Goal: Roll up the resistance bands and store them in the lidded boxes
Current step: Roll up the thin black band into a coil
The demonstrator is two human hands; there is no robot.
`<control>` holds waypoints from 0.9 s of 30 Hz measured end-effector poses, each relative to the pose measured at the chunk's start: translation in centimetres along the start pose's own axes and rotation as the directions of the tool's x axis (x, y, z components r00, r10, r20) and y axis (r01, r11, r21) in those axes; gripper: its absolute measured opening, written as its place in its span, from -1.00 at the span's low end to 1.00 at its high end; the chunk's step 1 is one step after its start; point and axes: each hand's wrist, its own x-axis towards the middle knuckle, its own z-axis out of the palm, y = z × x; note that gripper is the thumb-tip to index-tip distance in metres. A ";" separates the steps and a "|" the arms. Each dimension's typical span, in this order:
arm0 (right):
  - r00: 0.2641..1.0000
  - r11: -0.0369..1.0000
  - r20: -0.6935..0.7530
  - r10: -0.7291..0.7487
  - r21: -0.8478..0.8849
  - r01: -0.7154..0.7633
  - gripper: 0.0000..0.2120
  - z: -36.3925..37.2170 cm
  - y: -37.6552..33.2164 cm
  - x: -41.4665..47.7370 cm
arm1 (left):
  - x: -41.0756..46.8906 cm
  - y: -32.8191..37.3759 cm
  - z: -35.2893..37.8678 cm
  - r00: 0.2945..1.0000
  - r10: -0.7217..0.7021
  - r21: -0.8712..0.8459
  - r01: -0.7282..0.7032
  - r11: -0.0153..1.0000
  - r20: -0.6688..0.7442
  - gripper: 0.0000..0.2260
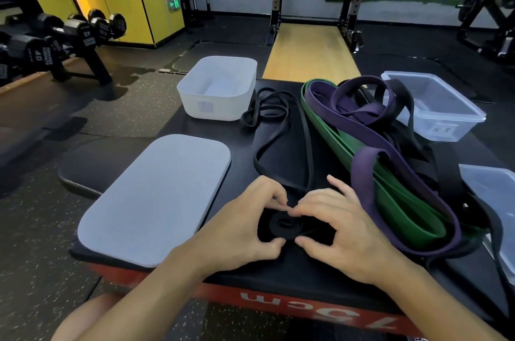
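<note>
A thin black resistance band [284, 145] trails across the black box top, its near end wound into a small coil [285, 226]. My left hand [245, 226] and my right hand [342, 232] pinch that coil from either side with fingers and thumbs. To the right lies a tangled heap of bands: a wide green band [401, 198], a purple band [367, 123] and more black ones. An open frosted white box [220, 87] stands at the back left, its grey lid [156, 198] lying flat at the front left. A clear box [437, 106] sits open at the back right.
A clear lid [496, 195] lies at the right edge. The work surface is a black-topped plyo box with a red front [278, 301]. A dumbbell rack [55, 39] stands on the left and a squat rack [315, 0] straight ahead on the gym floor.
</note>
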 end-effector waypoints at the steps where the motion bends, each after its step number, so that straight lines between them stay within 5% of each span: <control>1: 1.000 1.000 0.001 0.008 0.009 -0.008 -0.64 0.0 0.1 0.0 | 0.0 -0.1 0.1 1.000 0.004 0.018 -0.004 1.000 -0.003 -0.57; 7: 0.999 1.000 -0.024 0.022 -0.004 -0.022 -0.71 0.2 0.3 0.0 | 0.0 -1.3 0.3 0.984 0.163 0.296 -0.135 0.946 -0.070 -0.85; 18: 0.987 0.983 -0.099 -0.124 -0.149 0.108 -0.89 0.4 0.1 -0.9 | 0.0 -1.8 0.2 0.989 0.136 0.298 -0.113 0.948 -0.056 -0.87; 27: 0.996 0.991 -0.041 -0.077 -0.116 0.072 -0.87 0.2 0.0 -0.7 | -0.2 -1.5 0.1 0.990 0.126 0.298 -0.102 0.949 -0.061 -0.85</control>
